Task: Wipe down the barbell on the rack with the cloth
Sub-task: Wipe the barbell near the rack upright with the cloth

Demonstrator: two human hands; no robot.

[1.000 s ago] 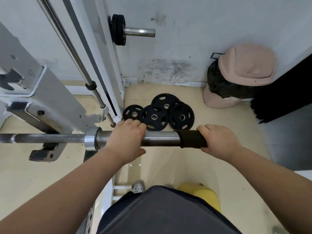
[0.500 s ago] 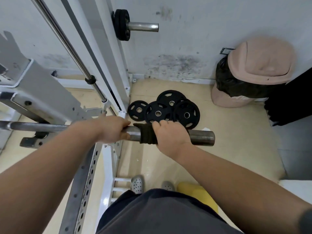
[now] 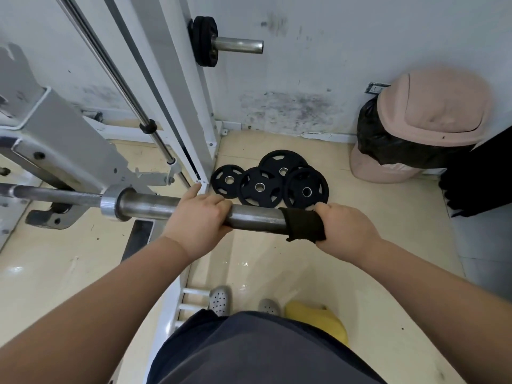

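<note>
Nearest, dark shorts [image 3: 249, 347] and grey perforated shoes [image 3: 220, 299] on the pale floor [image 3: 360, 273]. Above them, right hand [image 3: 346, 231] now at the outer end of the barbell [image 3: 149, 207] sleeve, moved outward from half a second ago, when close beside the left hand [image 3: 198, 217]; bare steel now showing between the two. Right fingers curled fully round the dark cloth [image 3: 303, 224], itself wrapped about the sleeve end. Left fingers curled over the bare sleeve, gripping it between collar and cloth. Barbell lying level on the grey rack [image 3: 69, 151] at left. Beyond, four black weight plates [image 3: 260, 187] flat on the floor, overlapping; farther right, pink bin [image 3: 432, 112] against the wall.
</note>
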